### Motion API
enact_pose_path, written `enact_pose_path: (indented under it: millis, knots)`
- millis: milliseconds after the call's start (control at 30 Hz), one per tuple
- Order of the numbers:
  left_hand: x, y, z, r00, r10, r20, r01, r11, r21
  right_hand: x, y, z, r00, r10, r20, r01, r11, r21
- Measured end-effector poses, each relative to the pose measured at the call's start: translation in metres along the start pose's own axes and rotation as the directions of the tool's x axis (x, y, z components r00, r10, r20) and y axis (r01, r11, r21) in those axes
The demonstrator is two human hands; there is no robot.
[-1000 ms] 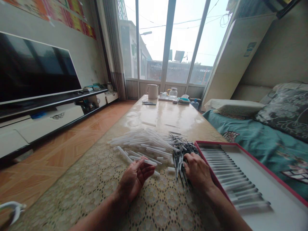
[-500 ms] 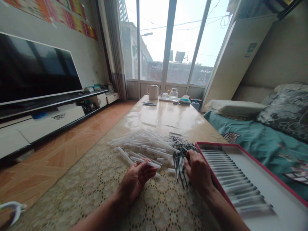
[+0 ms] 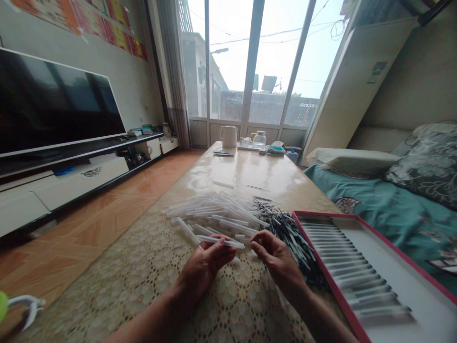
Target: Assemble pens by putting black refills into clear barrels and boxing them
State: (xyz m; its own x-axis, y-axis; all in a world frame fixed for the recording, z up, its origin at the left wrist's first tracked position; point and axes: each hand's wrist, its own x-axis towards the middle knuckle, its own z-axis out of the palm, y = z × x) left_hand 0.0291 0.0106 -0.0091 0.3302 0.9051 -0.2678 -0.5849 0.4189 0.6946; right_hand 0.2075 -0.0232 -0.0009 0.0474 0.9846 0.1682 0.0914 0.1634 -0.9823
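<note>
**One slim white tube, two hands and a heap of smooth plastic**

You hold a straight, translucent white tube (image 3: 232,243) in your left hand (image 3: 209,259), pinched between thumb and fingers, with the other fingers loosely curled beneath. The tube lies nearly level above the table (image 3: 228,305), its free end pointing toward your right hand (image 3: 273,255). Your right fingers are bent inward, thumb close to forefinger, near that end; whether they grip something thin, you cannot tell from this view.

Just beyond your left hand, a loose heap of white tubes (image 3: 214,206) spreads out, frosted and rod-straight, crossing at many angles. To its right, thin dark sticks (image 3: 291,233) lie tangled, glossy and needle-like, partly hidden by your right hand. They reach up to the side of a shallow tray (image 3: 389,252) with a white floor and a raised pink-red rim. Inside it, a row of slender rods (image 3: 352,262), pale along the body and dark at the end, lies side by side.

Under your wrists, the patterned covering shows rounded flower shapes ringed with dark dots; farther off, its surface turns shiny.
</note>
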Motion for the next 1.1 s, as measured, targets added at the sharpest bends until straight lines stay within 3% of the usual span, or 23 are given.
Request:
enact_pose_path:
  millis: [500,733,900,1100]
  knots:
    - [0.000,0.000,0.000,1.000,0.003,0.013,-0.003,1.000,-0.005,-0.008,0.000,0.010,0.997,-0.077,-0.003,0.076,0.989,-0.129]
    - [0.000,0.000,0.000,0.998,0.000,0.064,-0.003,0.999,0.041,-0.007,0.002,0.010,0.999,-0.032,-0.007,0.031,0.994,-0.106]
    - [-0.002,0.000,0.002,0.996,-0.012,0.083,0.006,0.998,0.070,-0.007,0.012,0.008,1.000,0.011,0.007,-0.010,0.982,-0.189]
    - [-0.002,0.000,0.003,0.999,0.000,0.046,-0.003,0.998,0.057,-0.008,0.009,0.008,0.998,-0.043,0.034,0.051,0.964,-0.263]
